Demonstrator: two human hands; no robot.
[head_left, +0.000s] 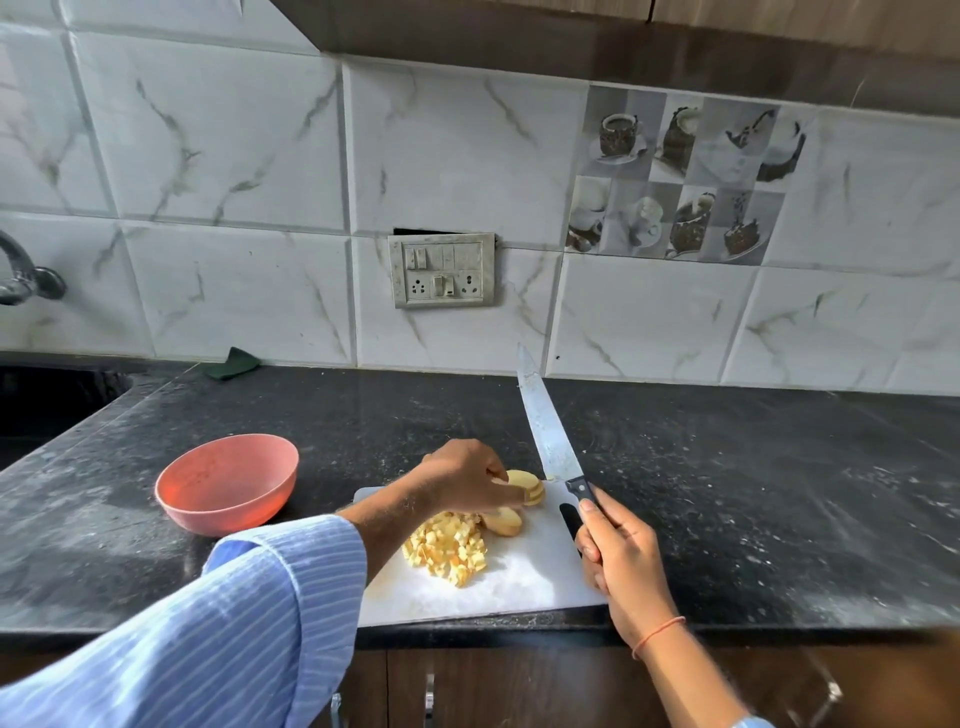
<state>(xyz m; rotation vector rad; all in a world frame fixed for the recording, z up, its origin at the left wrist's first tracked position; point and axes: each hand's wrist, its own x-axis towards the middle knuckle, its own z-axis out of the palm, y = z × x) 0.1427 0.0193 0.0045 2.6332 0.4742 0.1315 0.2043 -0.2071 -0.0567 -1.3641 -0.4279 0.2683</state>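
The sliced potato (529, 486) sits at the far edge of the white board (519, 577), its rounds leaning together in a short stack. The left hand (467, 475) comes in over it from the left, fingers curled down and pinching the stack on its near side. Just in front of that lies another potato piece (503, 521), cut face up, touching a heap of small yellow cubes (449, 548) in the middle of the board.

To the right the knife (550, 426) is lifted off the board, its long blade tilted up and away towards the wall and well clear of the slices. The right hand (618, 556) is wrapped tight round the black handle, thumb laid along the top.

The board lies at the front edge of the dark speckled surface (753, 493). Left of it, close by, stands a pink bowl (223, 512); I can't make out anything in it. Further back, a green cloth (231, 362) rests against the tiled wall, a socket plate (441, 270) is set in the tiles above, and a tap (21, 270) shows at the far left over the sink (52, 395).
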